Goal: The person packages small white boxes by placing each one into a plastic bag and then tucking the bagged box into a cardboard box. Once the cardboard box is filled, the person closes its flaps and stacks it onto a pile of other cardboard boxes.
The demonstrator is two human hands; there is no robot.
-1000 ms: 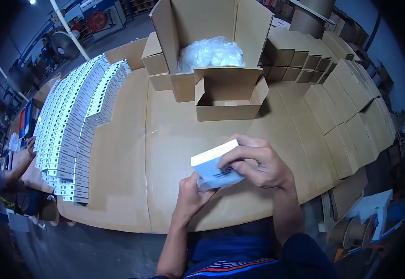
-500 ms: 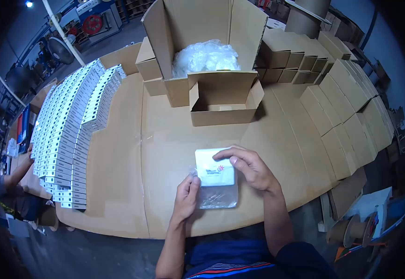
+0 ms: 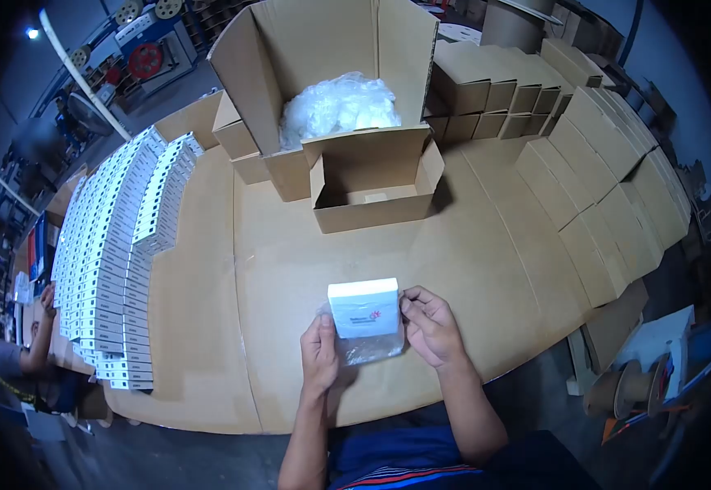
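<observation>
A white box [image 3: 363,309] with a small red mark and dark print sits partly inside a clear plastic bag [image 3: 370,349], its upper end sticking out. At the bag's left edge my left hand [image 3: 321,353] is closed, thumb on top, pinching the plastic. My right hand [image 3: 433,327] is closed at the right, its fingertips pinching the bag's edge beside the white box. Beyond my hands an open brown carton [image 3: 378,216] stands with its flaps up and a small pale piece inside.
Rows of stacked white boxes [image 3: 110,269] line the left. A large carton [image 3: 323,41] behind holds clear plastic bags [image 3: 341,104]. Brown cartons [image 3: 592,180] are stacked at the right. A co-worker's arm [image 3: 38,335] shows at the far left, beside the cardboard-covered table [image 3: 196,327].
My right hand has moved from the top of the white box down to the bag's right edge and pinches there. The box now shows its top end, tilted up. The view has shifted slightly.
</observation>
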